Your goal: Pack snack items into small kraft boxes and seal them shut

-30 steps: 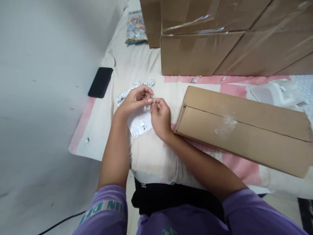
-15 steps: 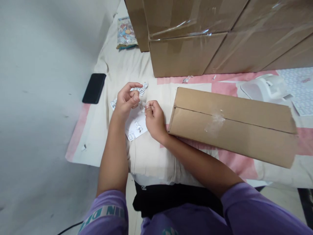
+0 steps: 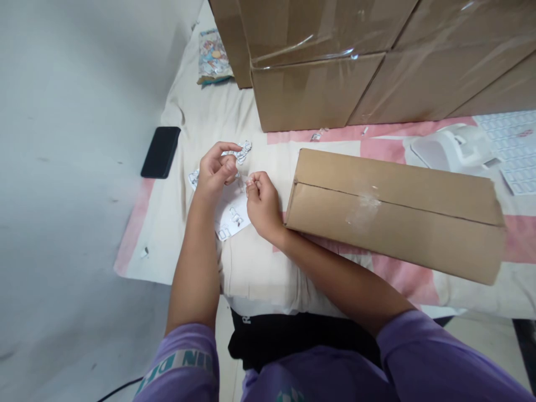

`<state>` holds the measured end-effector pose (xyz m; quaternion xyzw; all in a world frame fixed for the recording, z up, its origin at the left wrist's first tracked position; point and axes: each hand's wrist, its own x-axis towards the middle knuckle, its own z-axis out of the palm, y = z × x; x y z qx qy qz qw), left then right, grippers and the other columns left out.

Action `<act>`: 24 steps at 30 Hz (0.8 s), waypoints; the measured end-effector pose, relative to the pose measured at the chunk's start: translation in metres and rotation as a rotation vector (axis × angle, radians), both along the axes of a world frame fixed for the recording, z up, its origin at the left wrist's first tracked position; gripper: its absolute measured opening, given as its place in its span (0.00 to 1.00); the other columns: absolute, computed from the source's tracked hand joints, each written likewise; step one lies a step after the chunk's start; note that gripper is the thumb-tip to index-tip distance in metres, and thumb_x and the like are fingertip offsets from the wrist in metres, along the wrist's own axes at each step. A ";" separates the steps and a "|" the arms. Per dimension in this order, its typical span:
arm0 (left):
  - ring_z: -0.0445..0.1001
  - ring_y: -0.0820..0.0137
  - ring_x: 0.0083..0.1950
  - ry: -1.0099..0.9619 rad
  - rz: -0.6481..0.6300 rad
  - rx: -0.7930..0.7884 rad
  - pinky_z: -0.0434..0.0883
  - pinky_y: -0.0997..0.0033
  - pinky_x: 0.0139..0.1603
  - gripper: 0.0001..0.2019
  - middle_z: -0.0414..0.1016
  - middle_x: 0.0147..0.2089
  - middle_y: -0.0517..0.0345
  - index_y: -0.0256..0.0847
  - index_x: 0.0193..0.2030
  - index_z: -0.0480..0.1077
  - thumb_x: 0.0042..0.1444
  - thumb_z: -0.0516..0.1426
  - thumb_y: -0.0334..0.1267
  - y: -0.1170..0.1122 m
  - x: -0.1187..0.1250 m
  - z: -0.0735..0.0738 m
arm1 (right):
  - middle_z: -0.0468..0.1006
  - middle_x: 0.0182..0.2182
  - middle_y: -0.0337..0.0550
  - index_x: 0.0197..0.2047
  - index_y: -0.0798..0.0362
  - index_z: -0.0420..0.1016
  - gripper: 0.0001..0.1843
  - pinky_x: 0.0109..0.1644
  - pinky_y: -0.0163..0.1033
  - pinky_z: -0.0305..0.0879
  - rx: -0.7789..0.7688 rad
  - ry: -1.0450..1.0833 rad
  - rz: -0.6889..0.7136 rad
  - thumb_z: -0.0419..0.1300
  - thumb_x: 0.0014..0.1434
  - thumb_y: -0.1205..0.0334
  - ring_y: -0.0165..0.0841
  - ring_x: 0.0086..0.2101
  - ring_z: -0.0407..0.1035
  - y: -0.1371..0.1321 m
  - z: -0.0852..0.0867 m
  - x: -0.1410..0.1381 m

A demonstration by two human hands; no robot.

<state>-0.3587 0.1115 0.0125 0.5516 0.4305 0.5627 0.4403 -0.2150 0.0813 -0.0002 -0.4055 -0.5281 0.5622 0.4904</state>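
Note:
My left hand (image 3: 216, 172) is raised over a white sheet (image 3: 226, 204) with its index finger held out and its thumb and other fingers curled together. Just right of it, my right hand (image 3: 263, 205) has thumb and forefinger in a pinch. A small, pale, see-through bit seems to lie between the two hands, too small to name. Small outlined paper pieces (image 3: 235, 216) lie on the sheet. Behind my left hand is a small heap of similar printed cutouts (image 3: 245, 151), partly hidden by the fingers.
A closed cardboard box (image 3: 397, 218) lies close to my right forearm. Large taped cartons (image 3: 318, 95) stand at the back. A black phone (image 3: 161, 152) is at the left, a colourful packet (image 3: 213, 56) behind it. A white plastic object (image 3: 452, 148) and printed sheets (image 3: 513, 139) lie right.
My hands keep nearly the same pose, the right one shifting very slightly left. The whole view has moved a little; nothing else visibly differs.

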 end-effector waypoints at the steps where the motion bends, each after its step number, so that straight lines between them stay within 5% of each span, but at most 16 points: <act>1: 0.44 0.80 0.18 -0.001 -0.001 0.000 0.46 0.75 0.18 0.23 0.49 0.22 0.72 0.46 0.47 0.74 0.53 0.67 0.58 0.000 0.000 -0.001 | 0.61 0.28 0.33 0.35 0.48 0.56 0.09 0.36 0.36 0.57 0.000 -0.008 -0.003 0.50 0.69 0.64 0.29 0.31 0.60 0.000 0.000 0.000; 17: 0.43 0.79 0.19 -0.040 0.097 0.009 0.43 0.75 0.19 0.25 0.48 0.21 0.70 0.40 0.43 0.75 0.54 0.63 0.63 0.000 0.003 0.002 | 0.61 0.26 0.31 0.41 0.48 0.59 0.04 0.32 0.34 0.58 0.075 0.100 0.043 0.49 0.71 0.61 0.28 0.25 0.58 -0.013 0.001 -0.003; 24: 0.42 0.79 0.19 -0.032 0.197 0.038 0.44 0.76 0.20 0.25 0.48 0.20 0.71 0.40 0.39 0.74 0.54 0.63 0.63 -0.002 0.012 0.003 | 0.76 0.36 0.39 0.49 0.51 0.65 0.06 0.45 0.34 0.70 0.476 0.111 0.337 0.51 0.71 0.62 0.28 0.36 0.72 -0.050 0.049 0.013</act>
